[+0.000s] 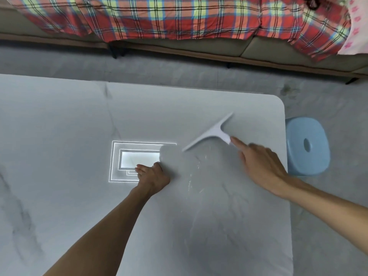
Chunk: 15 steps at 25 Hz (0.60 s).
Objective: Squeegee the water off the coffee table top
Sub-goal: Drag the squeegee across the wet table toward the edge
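Observation:
A white T-shaped squeegee lies on the pale marble-look coffee table top, its blade running diagonally from lower left to upper right. My right hand reaches toward it, index finger stretched out and touching the end of its handle, nothing gripped. A thin streak of water glints on the table just below the blade, between my hands. My left hand rests on the table with fingers curled, holding nothing that I can see.
A light blue plastic stool stands on the grey floor just past the table's right edge. A sofa with a red plaid blanket runs along the far side. A bright ceiling-light reflection shows on the table by my left hand.

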Available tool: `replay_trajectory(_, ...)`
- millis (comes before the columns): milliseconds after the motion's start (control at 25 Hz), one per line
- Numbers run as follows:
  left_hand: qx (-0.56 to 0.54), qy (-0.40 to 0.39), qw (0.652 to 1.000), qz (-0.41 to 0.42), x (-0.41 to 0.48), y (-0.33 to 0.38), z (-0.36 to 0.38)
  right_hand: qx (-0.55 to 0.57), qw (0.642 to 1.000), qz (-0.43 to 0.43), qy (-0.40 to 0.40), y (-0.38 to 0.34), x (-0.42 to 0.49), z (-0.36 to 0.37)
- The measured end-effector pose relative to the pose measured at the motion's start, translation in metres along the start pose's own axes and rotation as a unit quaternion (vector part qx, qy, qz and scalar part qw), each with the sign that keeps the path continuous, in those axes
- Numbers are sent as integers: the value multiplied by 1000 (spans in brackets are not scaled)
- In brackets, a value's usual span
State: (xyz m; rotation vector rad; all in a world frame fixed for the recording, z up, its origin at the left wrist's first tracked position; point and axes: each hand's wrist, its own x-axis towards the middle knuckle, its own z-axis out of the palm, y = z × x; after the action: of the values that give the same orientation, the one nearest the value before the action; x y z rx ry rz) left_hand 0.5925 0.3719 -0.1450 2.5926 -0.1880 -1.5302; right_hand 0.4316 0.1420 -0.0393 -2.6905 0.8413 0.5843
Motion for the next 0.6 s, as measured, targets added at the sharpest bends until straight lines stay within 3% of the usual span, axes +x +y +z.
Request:
replay_trajectory(120, -19, 28, 999, 24, 2, -3, 3, 76, 992, 68, 69, -14, 68, -10)
replay_trajectory(280, 38, 20, 998, 39, 0, -4, -3, 105, 986, 118, 46, -17, 110, -10)
replay_trajectory(600, 44, 4, 998, 37, -4, -7, 3, 64, 993, 89, -43, 1, -44, 43)
